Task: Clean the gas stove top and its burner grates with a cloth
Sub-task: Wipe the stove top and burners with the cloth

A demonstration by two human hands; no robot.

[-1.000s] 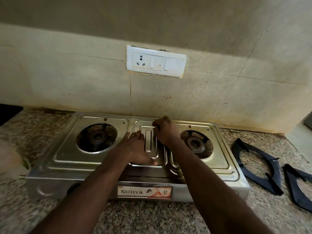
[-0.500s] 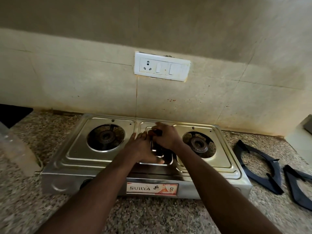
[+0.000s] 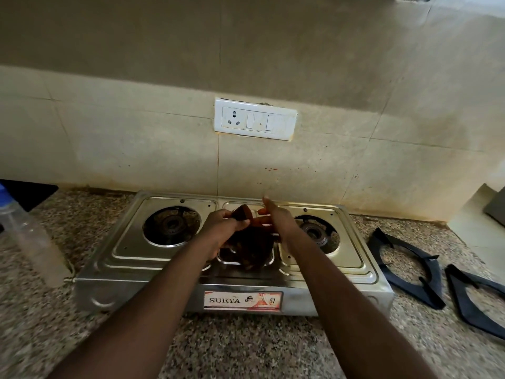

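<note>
Left hand (image 3: 218, 228) grips crumpled dark-brown cloth (image 3: 250, 246), frame centre; it hangs between both hands. Right hand (image 3: 282, 224) beside it; grasp cannot be told.

Stained beige tiled wall (image 3: 136, 138) with white socket plate (image 3: 255, 119); speckled granite counter (image 3: 246, 346)

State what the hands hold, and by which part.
The left hand pinches the dark cloth by its top edge; the rest hangs down. Whether the right hand beside it also grips cannot be told.

Both arms outstretched; left hand (image 3: 221, 228) grips the cloth (image 3: 251, 246), right hand (image 3: 281, 222) fingers extended
</note>
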